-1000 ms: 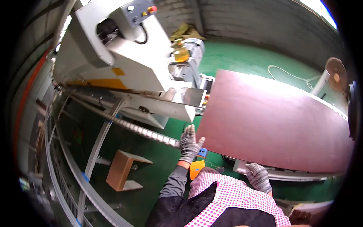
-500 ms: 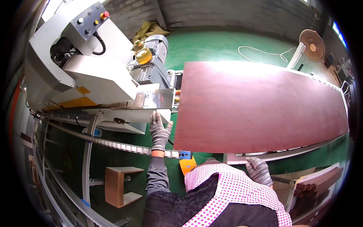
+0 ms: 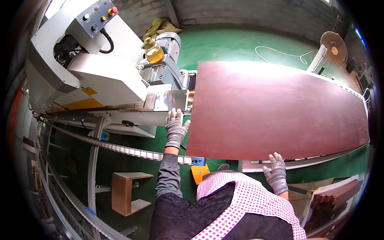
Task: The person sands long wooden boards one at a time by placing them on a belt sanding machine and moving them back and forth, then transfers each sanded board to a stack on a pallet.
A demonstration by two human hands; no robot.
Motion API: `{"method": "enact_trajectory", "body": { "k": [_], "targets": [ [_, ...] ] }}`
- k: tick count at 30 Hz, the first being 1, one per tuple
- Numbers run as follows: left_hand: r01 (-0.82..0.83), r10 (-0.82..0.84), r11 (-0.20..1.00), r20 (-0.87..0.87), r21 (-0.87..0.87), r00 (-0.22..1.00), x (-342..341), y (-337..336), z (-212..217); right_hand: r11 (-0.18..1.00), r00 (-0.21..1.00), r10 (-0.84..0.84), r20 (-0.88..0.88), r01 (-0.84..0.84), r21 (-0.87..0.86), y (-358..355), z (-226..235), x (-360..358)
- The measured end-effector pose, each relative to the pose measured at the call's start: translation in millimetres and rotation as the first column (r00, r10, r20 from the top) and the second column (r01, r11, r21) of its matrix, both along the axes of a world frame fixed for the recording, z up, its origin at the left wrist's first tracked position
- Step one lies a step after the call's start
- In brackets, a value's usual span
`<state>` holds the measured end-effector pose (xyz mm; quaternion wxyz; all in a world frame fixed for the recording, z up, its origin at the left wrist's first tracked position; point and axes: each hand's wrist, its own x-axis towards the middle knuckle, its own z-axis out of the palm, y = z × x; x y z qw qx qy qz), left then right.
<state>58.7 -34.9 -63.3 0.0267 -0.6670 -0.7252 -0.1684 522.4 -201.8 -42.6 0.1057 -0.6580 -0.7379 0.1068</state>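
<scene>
A large reddish-brown panel [image 3: 276, 112] lies flat across the machine's right side. My left hand [image 3: 176, 129], in a grey striped glove, is stretched out just left of the panel's left edge. Its fingertips reach the metal plate [image 3: 171, 100] at the machine's front edge; whether they touch it I cannot tell. My right hand [image 3: 276, 173], gloved alike, has its fingers spread at the panel's near edge, and contact there is unclear. Neither hand holds anything.
At left stands a white machine [image 3: 108, 76] with a button box [image 3: 94, 18]. A grey motor [image 3: 170, 46] and a yellow-filled jar [image 3: 153, 53] are behind the plate. A roller rail [image 3: 136, 153] curves along my left. Brown strips [image 3: 336, 196] are stacked at lower right, with a brown reel [image 3: 334, 48] far right.
My left hand has moved slightly up and right toward the plate and panel. My right hand has risen to the panel's near edge, its fingers now spread. The view has shifted slightly.
</scene>
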Motion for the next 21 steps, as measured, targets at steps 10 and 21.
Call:
{"method": "enact_trajectory", "body": {
  "k": [10,21],
  "targets": [
    [0.003,-0.003,1.000,0.024,-0.003,1.000,1,-3,3,0.985,0.993,-0.104,0.054,0.110,-0.135,34,-26,5],
    [0.001,-0.001,0.997,-0.007,-0.072,1.000,7,10,11,0.960,0.974,-0.184,0.133,0.207,-0.190,32,-18,-12]
  ]
}}
